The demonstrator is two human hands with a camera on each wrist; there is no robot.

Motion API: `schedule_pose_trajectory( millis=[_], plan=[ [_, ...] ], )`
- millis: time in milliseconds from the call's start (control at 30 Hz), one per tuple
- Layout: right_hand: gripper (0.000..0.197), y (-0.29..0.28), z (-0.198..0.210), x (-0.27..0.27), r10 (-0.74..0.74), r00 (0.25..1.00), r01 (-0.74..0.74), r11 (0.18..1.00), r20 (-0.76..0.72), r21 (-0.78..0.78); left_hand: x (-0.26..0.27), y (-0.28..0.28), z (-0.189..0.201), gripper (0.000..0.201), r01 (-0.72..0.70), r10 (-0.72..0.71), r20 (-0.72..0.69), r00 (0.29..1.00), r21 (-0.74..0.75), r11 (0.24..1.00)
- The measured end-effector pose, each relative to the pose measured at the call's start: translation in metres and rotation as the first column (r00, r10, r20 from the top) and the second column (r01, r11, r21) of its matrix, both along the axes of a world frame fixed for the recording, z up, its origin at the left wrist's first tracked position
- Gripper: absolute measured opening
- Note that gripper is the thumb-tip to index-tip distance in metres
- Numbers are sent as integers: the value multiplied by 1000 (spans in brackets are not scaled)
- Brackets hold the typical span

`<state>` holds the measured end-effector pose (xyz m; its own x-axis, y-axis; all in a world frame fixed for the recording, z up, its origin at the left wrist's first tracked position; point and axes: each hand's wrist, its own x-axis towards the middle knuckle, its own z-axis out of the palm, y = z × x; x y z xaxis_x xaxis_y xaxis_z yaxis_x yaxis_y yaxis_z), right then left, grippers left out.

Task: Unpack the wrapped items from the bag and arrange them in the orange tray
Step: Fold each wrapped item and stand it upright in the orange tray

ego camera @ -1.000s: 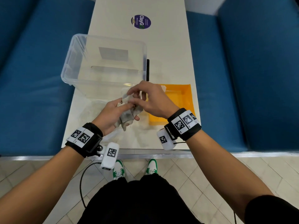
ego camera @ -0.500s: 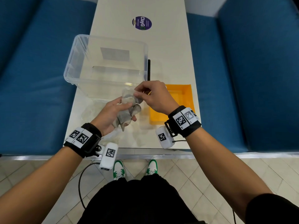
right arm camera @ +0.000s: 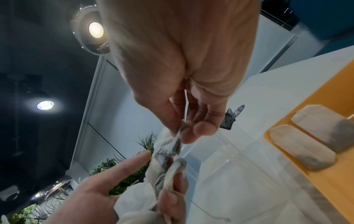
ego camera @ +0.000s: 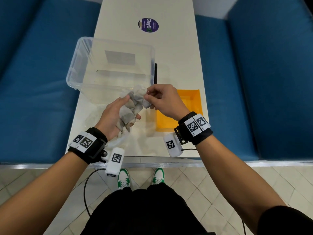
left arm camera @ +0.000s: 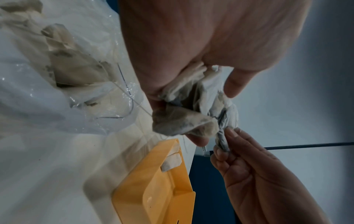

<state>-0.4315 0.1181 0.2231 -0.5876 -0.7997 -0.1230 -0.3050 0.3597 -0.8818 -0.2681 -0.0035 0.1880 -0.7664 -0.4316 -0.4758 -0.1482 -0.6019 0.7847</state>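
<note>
My left hand point(ego camera: 115, 116) holds a bunch of grey-white paper tea bags point(ego camera: 131, 107) above the near part of the table; the same bunch of tea bags point(left arm camera: 184, 119) fills its palm in the left wrist view. My right hand point(ego camera: 160, 100) pinches one tea bag point(right arm camera: 175, 145) at the top of the bunch between thumb and fingers. The orange tray point(ego camera: 183, 114) lies at the table's right edge, partly behind my right hand. Two tea bags point(right arm camera: 310, 141) lie side by side in the tray point(right arm camera: 325, 181). A clear plastic bag point(left arm camera: 63, 72) with more tea bags lies flat under my left hand.
An empty clear plastic bin point(ego camera: 111, 68) stands just beyond my hands. A black pen point(ego camera: 155, 73) lies along its right side. A purple round sticker point(ego camera: 148, 25) marks the far table. Blue benches point(ego camera: 33, 82) flank the narrow white table point(ego camera: 177, 53).
My right hand has shifted from resting over the bunch to pinching one bag at its top and drawing it up and right. The left hand keeps its hold.
</note>
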Motion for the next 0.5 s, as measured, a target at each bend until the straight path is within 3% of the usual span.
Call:
schedule_pose_trajectory(
  millis=[133, 267, 367, 500],
  plan=[
    [10, 0, 2, 0, 52, 998, -53, 998, 19, 32, -1, 3, 1, 28, -24, 25, 22, 999, -71, 997],
    [20, 3, 4, -2, 95, 993, -100, 993, 68, 69, -1, 0, -4, 27, -109, 109, 44, 993, 0, 994],
    [14, 3, 7, -2, 46, 981, -42, 999, 189, -24, -1, -4, -6, 26, -114, 113, 33, 993, 44, 992],
    [15, 0, 7, 2, 3, 938, 35, 994, 347, -104, -2, -2, -2, 23, -74, 75, 29, 997, -10, 997]
  ],
)
